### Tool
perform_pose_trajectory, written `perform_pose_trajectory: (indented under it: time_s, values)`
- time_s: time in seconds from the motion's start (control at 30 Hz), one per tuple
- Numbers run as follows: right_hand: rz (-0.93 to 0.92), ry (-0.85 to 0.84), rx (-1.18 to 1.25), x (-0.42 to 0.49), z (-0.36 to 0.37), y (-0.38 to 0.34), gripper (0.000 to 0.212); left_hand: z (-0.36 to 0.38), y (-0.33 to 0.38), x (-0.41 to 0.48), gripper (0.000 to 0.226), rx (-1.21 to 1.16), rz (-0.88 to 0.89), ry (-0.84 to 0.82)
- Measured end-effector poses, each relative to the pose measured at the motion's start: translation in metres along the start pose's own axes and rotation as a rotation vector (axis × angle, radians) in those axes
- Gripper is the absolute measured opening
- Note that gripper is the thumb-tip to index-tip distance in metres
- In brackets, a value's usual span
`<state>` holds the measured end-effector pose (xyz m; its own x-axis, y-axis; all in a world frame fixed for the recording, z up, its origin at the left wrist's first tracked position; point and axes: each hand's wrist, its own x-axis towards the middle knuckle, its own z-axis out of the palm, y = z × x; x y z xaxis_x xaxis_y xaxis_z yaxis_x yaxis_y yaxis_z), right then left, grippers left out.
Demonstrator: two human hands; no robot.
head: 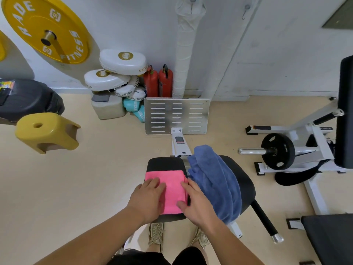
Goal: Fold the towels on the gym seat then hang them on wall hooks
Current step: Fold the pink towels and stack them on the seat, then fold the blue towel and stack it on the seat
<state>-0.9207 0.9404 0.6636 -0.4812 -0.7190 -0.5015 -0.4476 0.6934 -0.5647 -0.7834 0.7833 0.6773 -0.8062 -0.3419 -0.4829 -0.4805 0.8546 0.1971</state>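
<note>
A pink towel [172, 185] lies folded into a narrow rectangle on the left half of the black gym seat [164, 164]. My left hand [148, 198] rests flat on its left side with straight fingers. My right hand [194, 202] lies along its right edge, thumb on the pink cloth, fingers extended. A blue towel [214, 178] sits bunched and unfolded on the right half of the seat, draping over the near edge. Two wall hooks [246, 8] show high on the white wall, one hidden partly behind a wrapped pipe.
A metal footplate [176, 115] stands beyond the seat. Two red fire extinguishers [158, 81] and stacked boxing pads [114, 77] line the wall. A yellow stool [47, 131] sits left. A weight machine with a black plate [277, 150] stands right. My shoes [156, 234] are below the seat.
</note>
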Motion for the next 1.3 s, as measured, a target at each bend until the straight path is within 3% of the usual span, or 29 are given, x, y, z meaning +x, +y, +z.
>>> perform_pose_trajectory:
  time_s: [0.13,0.2,0.27,0.43,0.53,0.63,0.77,0.83,0.97,1.03,1.13,1.2,1.3]
  values:
    - [0.08,0.302,0.196,-0.023,-0.028,0.025,0.017,-0.02,0.03,0.007,0.039,-0.031,0.159,0.272]
    - [0.202,0.405,0.143,-0.029,-0.046,0.046,0.019,-0.019,0.054,0.012,0.035,-0.182,0.226,0.327]
    - [0.306,0.448,0.105,-0.031,-0.06,0.067,0.024,-0.015,0.079,0.015,0.029,-0.382,0.228,0.263]
    - [0.417,0.312,0.175,-0.029,-0.068,0.098,0.037,0.003,0.124,0.02,0.028,-0.619,0.139,0.086]
    - [0.365,0.321,0.162,-0.027,-0.071,0.108,0.008,0.011,0.147,0.031,0.025,-0.68,0.008,0.001]
    - [0.308,0.323,0.2,-0.027,-0.082,0.116,0.018,0.012,0.168,0.046,0.017,-0.785,-0.121,-0.061]
    - [0.262,0.316,0.342,-0.037,-0.104,0.121,0.022,0.015,0.184,0.06,0.008,-0.866,-0.266,-0.014]
    - [0.276,0.317,0.546,-0.042,-0.121,0.123,0.014,0.014,0.189,0.063,0.015,-0.941,-0.338,0.002]
    - [0.302,0.273,0.918,-0.054,-0.154,0.126,0.019,0.016,0.201,0.067,0.033,-1.086,-0.458,-0.02]
    - [0.3,0.284,0.952,-0.058,-0.168,0.129,0.016,0.017,0.211,0.07,0.041,-1.143,-0.51,0.019]
    - [0.268,0.247,0.942,-0.063,-0.183,0.13,0.022,0.011,0.228,0.071,0.027,-1.397,-0.577,0.051]
    - [0.205,0.193,0.943,-0.066,-0.192,0.124,0.025,0.005,0.239,0.07,0.032,-1.603,-0.536,0.002]
    - [0.139,0.196,0.952,-0.073,-0.207,0.116,0.024,-0.005,0.246,0.065,0.025,-1.708,-0.492,-0.026]
